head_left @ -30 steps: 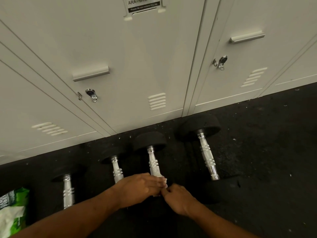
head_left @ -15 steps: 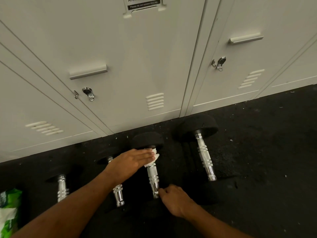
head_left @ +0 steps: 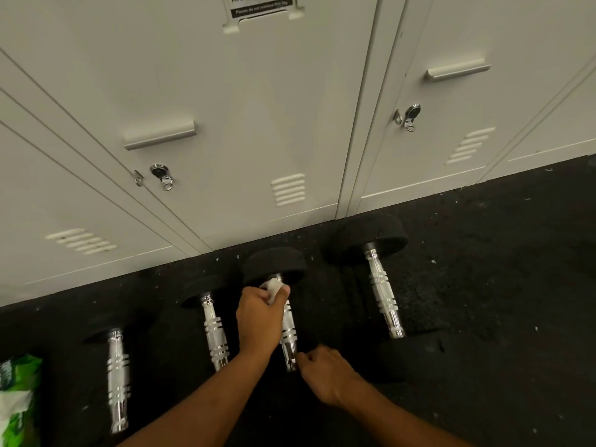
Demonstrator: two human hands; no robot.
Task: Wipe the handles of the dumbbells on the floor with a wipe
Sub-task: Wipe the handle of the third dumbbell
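Note:
Several black-headed dumbbells with chrome handles lie side by side on the dark floor. My left hand (head_left: 260, 312) is closed around a white wipe (head_left: 273, 289) at the far end of the third dumbbell's handle (head_left: 288, 333), just under its black head (head_left: 274, 264). My right hand (head_left: 325, 372) rests at the near end of that same handle, fingers curled against it; the near head is hidden in shadow. Other handles stand bare: far left (head_left: 117, 379), second (head_left: 215, 337), and far right (head_left: 382, 291).
A row of cream metal lockers (head_left: 245, 130) with handles and key locks runs along the back, right behind the dumbbell heads. A green and white wipes packet (head_left: 17, 401) lies on the floor at the left edge. Black speckled floor (head_left: 500, 301) stretches to the right.
My left hand with the wipe has slid from the near end of the third handle up to its far end by the black head. My right hand stayed at the near end.

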